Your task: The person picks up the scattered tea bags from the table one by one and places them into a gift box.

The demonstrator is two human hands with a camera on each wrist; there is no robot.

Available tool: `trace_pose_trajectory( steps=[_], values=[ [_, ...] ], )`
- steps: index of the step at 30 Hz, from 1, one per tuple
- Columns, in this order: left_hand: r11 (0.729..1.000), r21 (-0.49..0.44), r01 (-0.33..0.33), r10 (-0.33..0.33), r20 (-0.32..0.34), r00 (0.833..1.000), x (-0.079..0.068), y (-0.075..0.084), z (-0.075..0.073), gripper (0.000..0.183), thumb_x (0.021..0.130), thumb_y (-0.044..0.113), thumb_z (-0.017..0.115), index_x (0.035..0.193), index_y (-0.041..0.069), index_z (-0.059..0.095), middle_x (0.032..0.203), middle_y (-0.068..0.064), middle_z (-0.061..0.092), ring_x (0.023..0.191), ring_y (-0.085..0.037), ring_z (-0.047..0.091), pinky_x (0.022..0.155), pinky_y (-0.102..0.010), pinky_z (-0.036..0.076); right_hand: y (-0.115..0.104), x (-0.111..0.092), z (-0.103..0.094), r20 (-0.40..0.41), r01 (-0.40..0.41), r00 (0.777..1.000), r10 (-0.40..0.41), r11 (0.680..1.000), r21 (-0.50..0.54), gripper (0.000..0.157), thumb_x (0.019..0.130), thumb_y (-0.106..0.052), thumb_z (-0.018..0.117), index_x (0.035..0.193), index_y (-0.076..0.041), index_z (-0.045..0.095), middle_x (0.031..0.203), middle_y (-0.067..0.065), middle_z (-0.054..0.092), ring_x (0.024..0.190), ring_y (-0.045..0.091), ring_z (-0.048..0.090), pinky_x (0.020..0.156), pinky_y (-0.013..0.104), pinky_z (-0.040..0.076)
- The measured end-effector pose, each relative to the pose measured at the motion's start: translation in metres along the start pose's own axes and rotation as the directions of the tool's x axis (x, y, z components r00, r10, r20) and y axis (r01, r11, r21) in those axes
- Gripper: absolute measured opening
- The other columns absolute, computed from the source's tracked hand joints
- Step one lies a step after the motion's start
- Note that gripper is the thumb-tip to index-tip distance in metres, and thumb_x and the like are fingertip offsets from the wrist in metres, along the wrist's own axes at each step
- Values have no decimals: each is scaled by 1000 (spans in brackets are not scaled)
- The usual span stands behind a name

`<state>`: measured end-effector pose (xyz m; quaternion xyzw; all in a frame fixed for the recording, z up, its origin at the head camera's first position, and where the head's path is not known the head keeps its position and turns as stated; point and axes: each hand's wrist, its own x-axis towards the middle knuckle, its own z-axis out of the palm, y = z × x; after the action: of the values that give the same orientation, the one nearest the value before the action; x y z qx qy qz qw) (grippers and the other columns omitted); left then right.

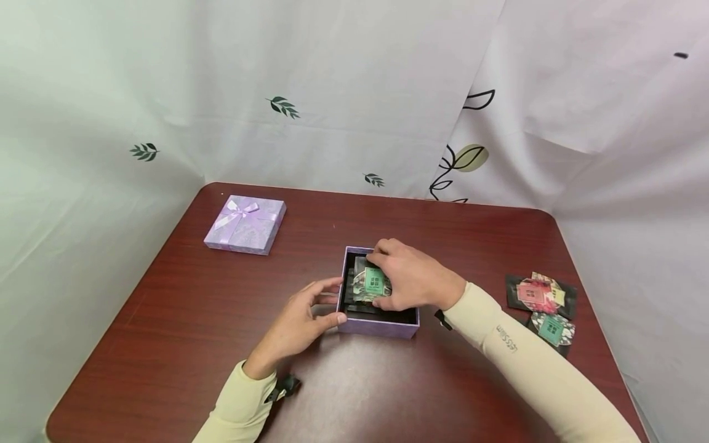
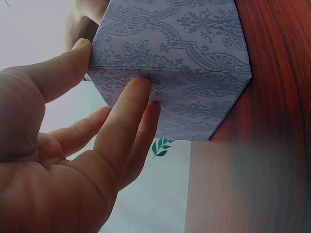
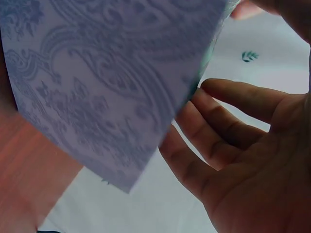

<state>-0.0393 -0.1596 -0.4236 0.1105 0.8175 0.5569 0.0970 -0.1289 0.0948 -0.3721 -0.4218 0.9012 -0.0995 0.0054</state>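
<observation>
A purple patterned gift box (image 1: 378, 328) stands without its lid at the middle of the table. Inside it lies a black packet with a green label (image 1: 373, 282), over other dark packets that are mostly hidden. My right hand (image 1: 412, 275) reaches over the box's right side and holds the green-labelled packet, fingers at its far edge and thumb at its near edge. With fairly straight fingers my left hand (image 1: 301, 320) touches the box's left side, the thumb at the near left corner. The left wrist view shows its fingertips on the patterned wall (image 2: 194, 97).
The box lid (image 1: 245, 224), tied with a lilac ribbon bow, lies at the back left. On the right, beyond my right forearm, are a red-labelled packet (image 1: 534, 294) and another green-labelled packet (image 1: 552, 330). White curtains (image 1: 332, 147) hang behind the table.
</observation>
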Motion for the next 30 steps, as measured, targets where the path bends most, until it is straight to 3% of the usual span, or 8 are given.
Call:
trace_pose_trajectory(
  steps=[7,17,30],
  values=[
    [1000,6,-9,9,4,1000,0,-1,-1,69,91,14,85,152,10,54,139,-15,64,123,-35,69,94,-39,62,-10,7,17,51,-19,998,21,999,-40,75,74,-50,88,129,-3,69,118,8,60,103,21,59,86,36,58],
    [1000,-1,-10,10,9,1000,0,-3,0,69,91,14,85,153,9,54,140,-17,63,124,-36,68,93,-39,62,-14,19,40,122,-16,992,31,993,-118,68,76,-53,88,120,-3,73,104,4,59,92,18,55,80,32,57],
    [1000,-2,-24,24,7,1000,1,-2,0,69,91,13,85,152,7,54,140,-18,63,123,-36,69,92,-39,62,-15,23,49,173,-46,983,65,993,-112,70,78,-53,88,124,-2,72,109,7,61,95,20,57,84,34,58]
  ],
)
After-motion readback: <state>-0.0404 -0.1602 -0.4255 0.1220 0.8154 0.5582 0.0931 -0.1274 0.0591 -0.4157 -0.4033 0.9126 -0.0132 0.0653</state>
